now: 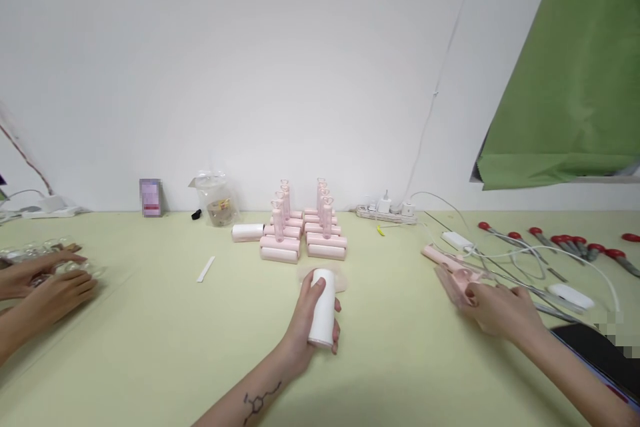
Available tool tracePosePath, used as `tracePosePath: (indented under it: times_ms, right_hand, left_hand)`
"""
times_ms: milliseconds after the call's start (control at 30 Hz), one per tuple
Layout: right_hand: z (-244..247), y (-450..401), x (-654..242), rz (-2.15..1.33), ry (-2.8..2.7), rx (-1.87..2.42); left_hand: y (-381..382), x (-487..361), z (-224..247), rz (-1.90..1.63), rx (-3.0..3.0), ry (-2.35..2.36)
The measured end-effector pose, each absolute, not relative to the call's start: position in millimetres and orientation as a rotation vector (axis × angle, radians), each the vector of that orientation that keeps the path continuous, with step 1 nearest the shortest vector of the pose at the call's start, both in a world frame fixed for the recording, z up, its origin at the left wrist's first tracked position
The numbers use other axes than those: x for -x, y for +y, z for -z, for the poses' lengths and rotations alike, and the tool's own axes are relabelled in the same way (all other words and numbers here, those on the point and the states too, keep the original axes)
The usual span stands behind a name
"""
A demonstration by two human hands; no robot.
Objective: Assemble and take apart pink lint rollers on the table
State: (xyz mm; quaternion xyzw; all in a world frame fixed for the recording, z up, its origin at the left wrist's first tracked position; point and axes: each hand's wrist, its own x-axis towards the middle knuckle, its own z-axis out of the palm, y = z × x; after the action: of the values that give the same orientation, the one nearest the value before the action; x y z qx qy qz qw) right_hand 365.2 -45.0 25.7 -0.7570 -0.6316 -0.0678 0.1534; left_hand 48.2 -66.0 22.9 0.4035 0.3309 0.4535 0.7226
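Note:
My left hand (303,327) is wrapped round a white lint roller refill roll (323,310), tilted slightly above the table. Just behind the roll lies a pale pink translucent piece (340,278), partly hidden by it. Off to the right, the fingers of my right hand (500,307) are closed on a pink lint roller holder (457,273), partly covered by the hand. Pink lint rollers (327,247) with upright translucent handles stand in two rows at the centre back. A second white roll (248,232) lies beside the left row.
Another person's hands (65,290) handle clear items at the far left. A clear bag (217,203) with a tape roll, a white strip (205,269) and a power strip (385,213) are on the table. Cables, red-ended tools (570,243) and a black phone-like slab (595,353) lie at right.

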Motion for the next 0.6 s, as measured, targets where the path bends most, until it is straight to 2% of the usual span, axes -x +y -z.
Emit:
tracePosePath:
  times_ms: [300, 433, 600]
  right_hand:
    - [-44.9, -48.0, -361.9, -0.055, -1.592, 2.395]
    - [-52.2, -56.6, -328.9, -0.202, -1.574, 2.12]
    - [-55.3, -58.4, -260.4, -0.875, -1.592, 1.642]
  left_hand:
    - [-66.4, -46.0, -22.8, -1.097, -0.854, 0.738]
    - [-64.6, -44.8, -23.3, -1.138, -0.797, 0.725]
    - [-64.0, -45.2, -24.0, -1.222, -0.812, 0.737]
